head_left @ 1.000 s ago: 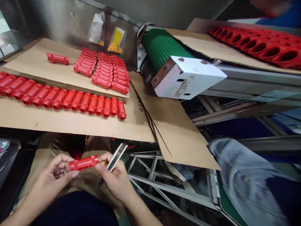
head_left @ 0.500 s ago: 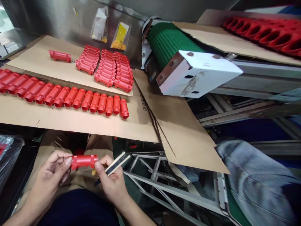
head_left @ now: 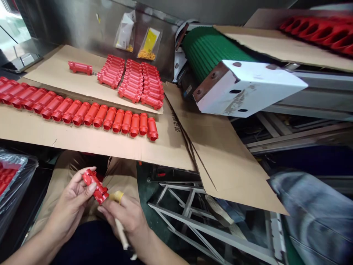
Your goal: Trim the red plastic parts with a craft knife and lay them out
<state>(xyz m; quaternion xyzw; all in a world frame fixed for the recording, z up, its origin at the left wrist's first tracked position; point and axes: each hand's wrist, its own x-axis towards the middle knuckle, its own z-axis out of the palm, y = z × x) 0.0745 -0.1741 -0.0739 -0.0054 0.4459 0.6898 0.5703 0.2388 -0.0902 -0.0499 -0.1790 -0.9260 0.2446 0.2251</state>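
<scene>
Low over my lap, my left hand grips a red plastic tube between thumb and fingers. The tube tilts, its lower end towards my right hand. The fingers of that hand are bent close to this end; whether they touch it I cannot tell. Pale tweezers lie in the right palm, pointing down past the wrist. A yellow band shows around one right finger. Ahead, a row of similar red tubes lies on the cardboard.
Stacked red parts and a single one sit farther back. Two bags with yellow rings hang on the metal wall. A green conveyor with a white bracket stands right; a plastic-lined crate is left. Someone's denim-covered leg is at right.
The red tube has turned from level to tilted, its right end now lower. My right hand has rolled over, swinging the tweezers from pointing up-right to pointing down. The view has shifted slightly left.
</scene>
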